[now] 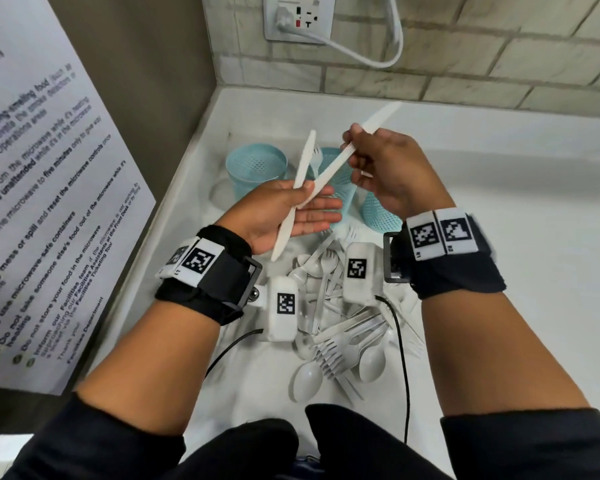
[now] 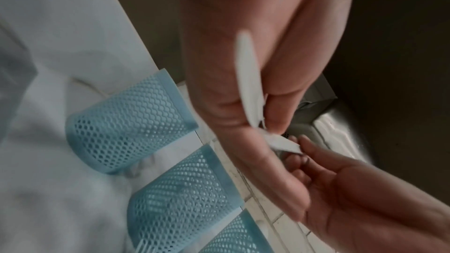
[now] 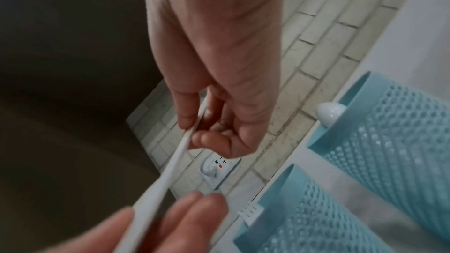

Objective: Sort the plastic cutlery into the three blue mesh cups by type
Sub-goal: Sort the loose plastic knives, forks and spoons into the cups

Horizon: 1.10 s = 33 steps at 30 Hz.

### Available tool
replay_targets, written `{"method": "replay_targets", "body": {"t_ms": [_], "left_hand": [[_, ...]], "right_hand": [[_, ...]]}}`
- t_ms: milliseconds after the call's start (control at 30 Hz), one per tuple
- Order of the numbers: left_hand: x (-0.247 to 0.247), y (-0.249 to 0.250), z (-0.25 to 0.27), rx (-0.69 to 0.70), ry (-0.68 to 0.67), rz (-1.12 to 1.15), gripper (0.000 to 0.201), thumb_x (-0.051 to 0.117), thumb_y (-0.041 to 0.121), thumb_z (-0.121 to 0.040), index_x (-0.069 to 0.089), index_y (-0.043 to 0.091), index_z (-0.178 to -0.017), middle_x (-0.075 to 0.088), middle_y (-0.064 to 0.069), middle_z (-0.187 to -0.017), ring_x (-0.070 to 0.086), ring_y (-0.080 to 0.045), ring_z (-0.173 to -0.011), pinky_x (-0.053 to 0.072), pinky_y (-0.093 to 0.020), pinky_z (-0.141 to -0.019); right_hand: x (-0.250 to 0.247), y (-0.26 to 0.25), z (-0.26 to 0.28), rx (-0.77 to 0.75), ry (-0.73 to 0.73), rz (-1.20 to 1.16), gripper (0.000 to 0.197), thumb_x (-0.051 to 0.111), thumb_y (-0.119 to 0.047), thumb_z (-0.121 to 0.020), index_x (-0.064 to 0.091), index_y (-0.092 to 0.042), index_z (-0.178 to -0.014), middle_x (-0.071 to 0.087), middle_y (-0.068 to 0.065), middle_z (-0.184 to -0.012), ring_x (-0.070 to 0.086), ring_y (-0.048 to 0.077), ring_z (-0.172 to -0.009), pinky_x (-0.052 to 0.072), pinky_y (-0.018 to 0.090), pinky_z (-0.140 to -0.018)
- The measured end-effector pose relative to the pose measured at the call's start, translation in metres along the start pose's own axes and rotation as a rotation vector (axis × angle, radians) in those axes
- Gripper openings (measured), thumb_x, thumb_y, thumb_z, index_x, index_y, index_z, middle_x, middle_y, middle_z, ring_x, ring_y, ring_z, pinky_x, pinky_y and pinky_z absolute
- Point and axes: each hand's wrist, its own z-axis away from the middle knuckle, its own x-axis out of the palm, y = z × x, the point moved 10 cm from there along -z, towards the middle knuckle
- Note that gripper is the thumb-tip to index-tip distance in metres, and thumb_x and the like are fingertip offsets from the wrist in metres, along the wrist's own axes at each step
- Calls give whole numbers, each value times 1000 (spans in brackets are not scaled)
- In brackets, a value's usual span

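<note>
Two white plastic knives cross above the three pale blue mesh cups (image 1: 257, 168): the left hand (image 1: 284, 216) pinches one knife (image 1: 297, 192), the right hand (image 1: 392, 168) pinches the other (image 1: 343, 157). Loose white forks and spoons (image 1: 340, 337) lie heaped on the white bench (image 1: 516, 271) beneath both wrists.

Right hand (image 3: 219, 88) pinches a white knife (image 3: 170, 168).

a white counter (image 1: 499, 237) meets a beige brick-tile wall (image 1: 499, 53) with a power socket (image 1: 297, 17); a printed notice (image 1: 32, 202) leans at left.
</note>
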Motion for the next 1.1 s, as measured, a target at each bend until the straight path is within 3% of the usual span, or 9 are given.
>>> {"method": "replay_targets", "body": {"t_ms": [133,267,400,533,667,800,933,1100], "left_hand": [[4,-12,2,-107,-29,-167,35,32,31,-101,60,9,-104,73,-4,-91,72,-12,-72,53,-16,-54],[9,-18,4,-155,-56,-243,40,30,34,-100,61,9,-100,74,-2,-83,72,-12,-70,53,-14,-54],[5,-17,6,-161,-50,-271,36,36,33,-99,60,6,-104,73,-5,-88,72,-12,-70,52,-13,-53],[-14,-8,10,-140,3,-321,19,54,17,-92,63,4,-101,74,-3,-82,71,-8,-70,54,-12,-57],[-45,8,10,-34,184,-199,12,57,2,-87,63,1,-97,73,-4,-69,71,-8,-63,56,-14,-62],[-67,26,12,143,357,17,7,56,0,-88,61,4,-87,72,-2,-63,69,-7,-59,55,-13,-57],[-62,28,10,208,372,58,9,56,6,-90,60,6,-82,70,1,-60,68,-4,-57,56,-14,-58],[-52,25,9,223,390,-91,11,56,8,-91,63,8,-82,68,-2,-69,65,-3,-56,55,-13,-61]], "right_hand": [[19,5,3,24,-118,213,23,50,-26,-96,57,-19,-75,57,-7,-71,53,7,-64,45,23,-66],[38,13,7,49,-266,189,19,48,-23,-97,59,-16,-83,62,-1,-83,62,14,-70,55,25,-65],[30,16,4,55,-217,141,17,51,-16,-95,62,-12,-82,64,2,-77,65,11,-65,55,25,-67],[4,19,-1,51,-73,39,15,55,-14,-92,62,-11,-79,65,1,-70,66,10,-64,56,22,-67],[-17,25,-4,74,-1,-45,13,57,-11,-91,63,-9,-80,68,-3,-64,66,7,-62,56,20,-66],[-10,35,2,137,-123,4,10,59,-9,-88,64,-5,-81,71,-2,-66,70,10,-65,58,21,-63],[2,45,10,206,-219,51,8,61,-9,-85,66,-3,-86,73,2,-71,71,14,-68,59,24,-71],[17,63,21,275,-350,301,15,65,-19,-84,69,-6,-89,73,3,-73,71,13,-67,59,24,-67]]}}
